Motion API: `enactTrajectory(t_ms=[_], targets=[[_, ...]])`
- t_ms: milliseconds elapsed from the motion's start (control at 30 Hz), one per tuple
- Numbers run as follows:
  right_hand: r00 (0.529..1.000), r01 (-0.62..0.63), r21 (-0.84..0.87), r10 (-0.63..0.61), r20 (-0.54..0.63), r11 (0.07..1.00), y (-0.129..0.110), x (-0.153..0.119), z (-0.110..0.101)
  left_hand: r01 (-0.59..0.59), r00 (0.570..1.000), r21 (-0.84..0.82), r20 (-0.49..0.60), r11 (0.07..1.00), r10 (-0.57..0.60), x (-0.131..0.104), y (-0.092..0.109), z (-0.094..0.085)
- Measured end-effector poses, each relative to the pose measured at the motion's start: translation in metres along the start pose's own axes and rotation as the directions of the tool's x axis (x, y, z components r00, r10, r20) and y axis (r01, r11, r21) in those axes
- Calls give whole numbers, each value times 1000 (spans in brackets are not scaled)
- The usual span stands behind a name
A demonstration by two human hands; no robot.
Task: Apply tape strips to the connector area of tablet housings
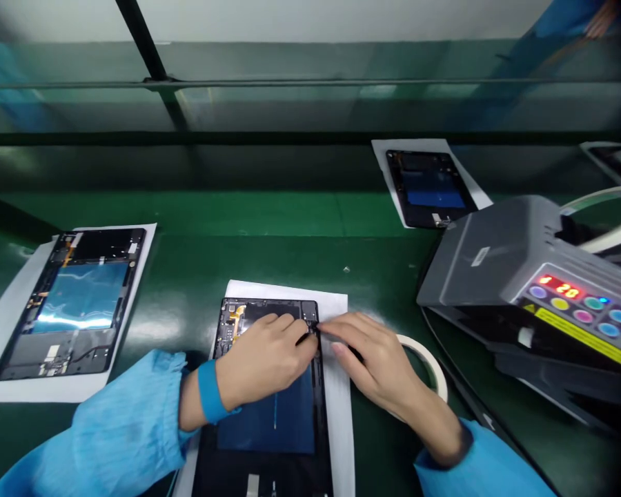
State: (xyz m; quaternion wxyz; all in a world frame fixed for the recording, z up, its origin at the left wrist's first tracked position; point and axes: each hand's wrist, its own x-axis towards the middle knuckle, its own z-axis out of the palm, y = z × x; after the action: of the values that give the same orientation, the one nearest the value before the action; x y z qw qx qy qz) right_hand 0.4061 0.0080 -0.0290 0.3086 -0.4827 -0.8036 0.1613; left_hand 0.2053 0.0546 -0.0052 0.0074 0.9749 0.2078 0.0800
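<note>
An opened tablet (269, 449) with its inner parts showing lies on a white sheet (341, 428) in front of me. My left hand (272, 355), with a blue band at the wrist, reaches across it. Its fingers are curled together at the tablet's upper right corner; whatever is between the fingertips is hidden. From the other side comes my right hand (375, 355). Its index fingertip touches the tablet's right edge near that corner, while the thumb stands apart below, over the sheet. A roll of pale tape (439, 376) lies partly behind the right hand and wrist.
A second opened tablet (77, 297) lies on paper at the left, another opened tablet (429, 183) at the back right. A grey tape dispenser (491, 255) with a lit red display stands at the right, its cable (452, 379) running along the green bench (290, 255).
</note>
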Motion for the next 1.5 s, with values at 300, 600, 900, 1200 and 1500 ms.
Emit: enactTrajectory(t_ms=[300,600,900,1200,1500], targets=[[998,21,-83,-16,63,996,1,-2,2,-17,998,-4,56,1000,17,1,-1,-1],[999,48,-122,-45,30,991,-1,-3,5,2,998,18,58,1000,-3,-7,4,-4],[998,65,-103,-67,-15,993,-3,-1,3,2,1000,41,-3,999,-2,-25,4,-10],[970,122,-323,-182,-164,939,-29,18,8,285,958,-33,-7,958,-285,-101,-26,-22],[965,212,-506,-262,-29,836,-57,85,63,306,945,-179,-63,935,-322,-105,-29,-7]])
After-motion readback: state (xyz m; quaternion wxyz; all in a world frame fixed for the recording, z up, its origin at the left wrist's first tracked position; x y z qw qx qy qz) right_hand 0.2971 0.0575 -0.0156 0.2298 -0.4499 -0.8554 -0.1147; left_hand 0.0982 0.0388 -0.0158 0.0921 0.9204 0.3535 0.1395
